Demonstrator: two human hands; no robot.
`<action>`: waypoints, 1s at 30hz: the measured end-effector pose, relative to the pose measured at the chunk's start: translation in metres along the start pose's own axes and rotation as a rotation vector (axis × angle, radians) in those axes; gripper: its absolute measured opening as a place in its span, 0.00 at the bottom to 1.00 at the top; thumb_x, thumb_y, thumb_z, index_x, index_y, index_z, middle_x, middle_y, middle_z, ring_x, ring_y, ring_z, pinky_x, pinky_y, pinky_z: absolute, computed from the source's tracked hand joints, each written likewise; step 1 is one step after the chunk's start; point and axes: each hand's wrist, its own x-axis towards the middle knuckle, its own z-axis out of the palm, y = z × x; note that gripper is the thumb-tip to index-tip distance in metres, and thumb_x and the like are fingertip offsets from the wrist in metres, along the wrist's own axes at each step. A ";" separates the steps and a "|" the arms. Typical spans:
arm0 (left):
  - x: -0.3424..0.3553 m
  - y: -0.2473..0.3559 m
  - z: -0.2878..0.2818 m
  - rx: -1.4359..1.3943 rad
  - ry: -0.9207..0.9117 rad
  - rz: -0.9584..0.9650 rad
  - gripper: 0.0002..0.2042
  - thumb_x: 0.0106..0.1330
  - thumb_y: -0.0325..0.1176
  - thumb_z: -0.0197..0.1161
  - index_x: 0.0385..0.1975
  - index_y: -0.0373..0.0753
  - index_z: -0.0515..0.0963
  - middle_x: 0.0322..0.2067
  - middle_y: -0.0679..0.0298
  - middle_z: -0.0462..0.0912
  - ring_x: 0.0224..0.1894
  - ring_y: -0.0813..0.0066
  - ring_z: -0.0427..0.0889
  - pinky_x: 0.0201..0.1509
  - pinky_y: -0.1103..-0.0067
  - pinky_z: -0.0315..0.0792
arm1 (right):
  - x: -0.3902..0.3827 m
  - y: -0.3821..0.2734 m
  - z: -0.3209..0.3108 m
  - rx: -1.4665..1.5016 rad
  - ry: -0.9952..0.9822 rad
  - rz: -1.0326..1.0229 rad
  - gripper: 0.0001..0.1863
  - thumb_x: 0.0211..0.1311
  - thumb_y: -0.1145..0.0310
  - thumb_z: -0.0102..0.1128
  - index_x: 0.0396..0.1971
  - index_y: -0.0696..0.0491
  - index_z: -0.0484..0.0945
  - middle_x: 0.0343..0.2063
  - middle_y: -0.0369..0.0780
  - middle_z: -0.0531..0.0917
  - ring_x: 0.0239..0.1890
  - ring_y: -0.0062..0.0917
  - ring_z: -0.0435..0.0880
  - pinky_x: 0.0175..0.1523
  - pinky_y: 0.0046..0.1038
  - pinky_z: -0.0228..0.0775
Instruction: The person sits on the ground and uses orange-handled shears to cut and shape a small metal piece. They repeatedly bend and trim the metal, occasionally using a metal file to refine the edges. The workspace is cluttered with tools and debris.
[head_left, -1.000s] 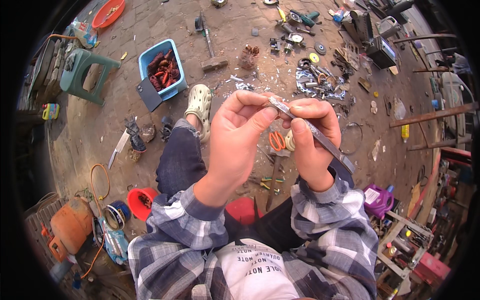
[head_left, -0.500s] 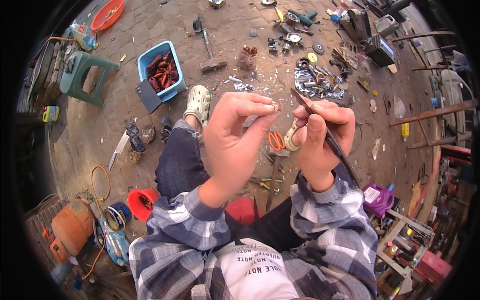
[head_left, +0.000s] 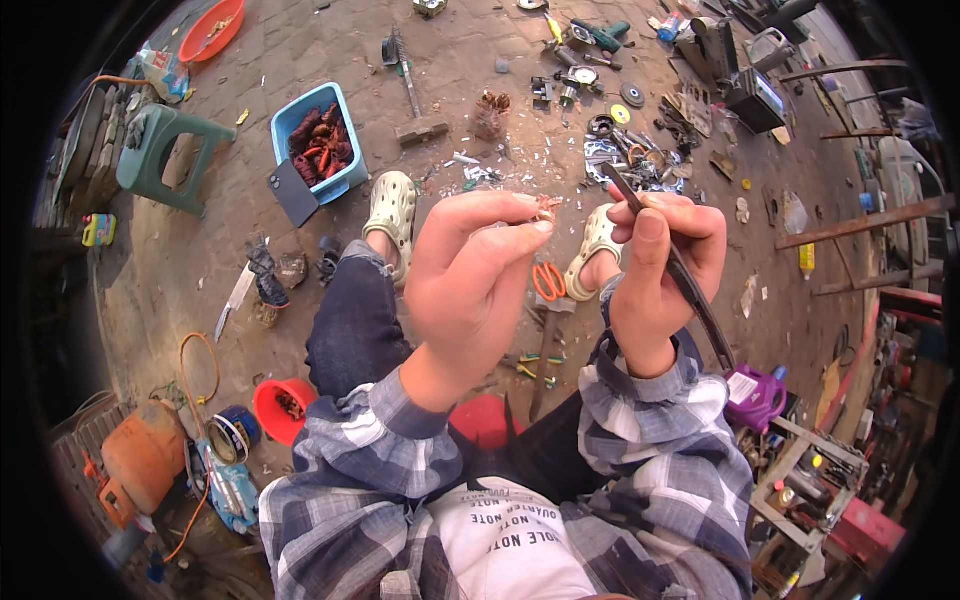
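My left hand (head_left: pixel 468 270) is raised in front of my chest, thumb and fingers pinched on a small tuft of copper-coloured wire (head_left: pixel 548 207). Level with it, my right hand (head_left: pixel 665 270) closes around a long, narrow, dark metal blade (head_left: pixel 690 282). The blade slants from an upper end beside the fingertips to a lower end past the wrist. A gap separates its upper end from the copper tuft. Beneath the hands, orange-handled scissors (head_left: pixel 549 282) lie on the paving near my right shoe (head_left: pixel 594 250).
A blue basin (head_left: pixel 357 180) of reddish-brown copper scrap stands ahead left, near a long-handled hammer (head_left: pixel 422 131) and a green stool (head_left: pixel 165 160). Metal parts (head_left: pixel 630 160) spread ahead right. A red bucket (head_left: pixel 268 412) and orange gas cylinder (head_left: pixel 145 450) stand lower left; a purple jug (head_left: pixel 752 398) right.
My hands have moved slightly apart. The right hand and the blade have shifted a little to the right, away from the copper tuft, which stays pinched in my left hand.
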 end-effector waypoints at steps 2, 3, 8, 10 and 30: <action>-0.003 -0.003 -0.002 -0.095 -0.041 -0.127 0.08 0.50 0.17 0.64 0.28 0.35 0.77 0.34 0.60 0.78 0.37 0.68 0.79 0.41 0.79 0.74 | 0.002 -0.001 -0.001 0.017 -0.079 -0.048 0.07 0.57 0.78 0.58 0.35 0.59 0.71 0.32 0.41 0.79 0.35 0.22 0.80 0.40 0.21 0.72; -0.004 -0.003 -0.002 -0.146 -0.069 -0.191 0.08 0.51 0.17 0.64 0.29 0.35 0.76 0.34 0.60 0.78 0.37 0.69 0.79 0.42 0.79 0.74 | 0.001 -0.003 -0.003 -0.063 -0.185 -0.037 0.07 0.58 0.77 0.58 0.35 0.59 0.72 0.33 0.41 0.79 0.34 0.21 0.80 0.39 0.20 0.71; 0.005 -0.003 -0.005 -1.014 -0.018 -0.961 0.07 0.60 0.21 0.60 0.36 0.32 0.72 0.36 0.59 0.79 0.41 0.71 0.80 0.50 0.76 0.74 | 0.013 0.002 -0.004 -0.041 0.000 0.031 0.16 0.67 0.62 0.50 0.45 0.60 0.71 0.33 0.43 0.80 0.29 0.18 0.77 0.37 0.19 0.70; 0.005 -0.003 -0.005 -1.088 -0.053 -1.021 0.06 0.61 0.22 0.59 0.37 0.32 0.73 0.37 0.58 0.79 0.42 0.69 0.80 0.50 0.76 0.74 | 0.012 0.001 -0.004 -0.070 -0.081 0.114 0.20 0.69 0.58 0.45 0.47 0.60 0.71 0.32 0.43 0.81 0.27 0.17 0.76 0.33 0.17 0.68; 0.001 -0.006 -0.006 -1.078 -0.005 -1.075 0.05 0.61 0.24 0.60 0.35 0.33 0.74 0.36 0.59 0.81 0.39 0.75 0.79 0.47 0.79 0.72 | 0.009 -0.011 0.012 0.114 -0.176 0.642 0.14 0.52 0.80 0.62 0.38 0.60 0.70 0.33 0.40 0.80 0.36 0.19 0.79 0.44 0.20 0.73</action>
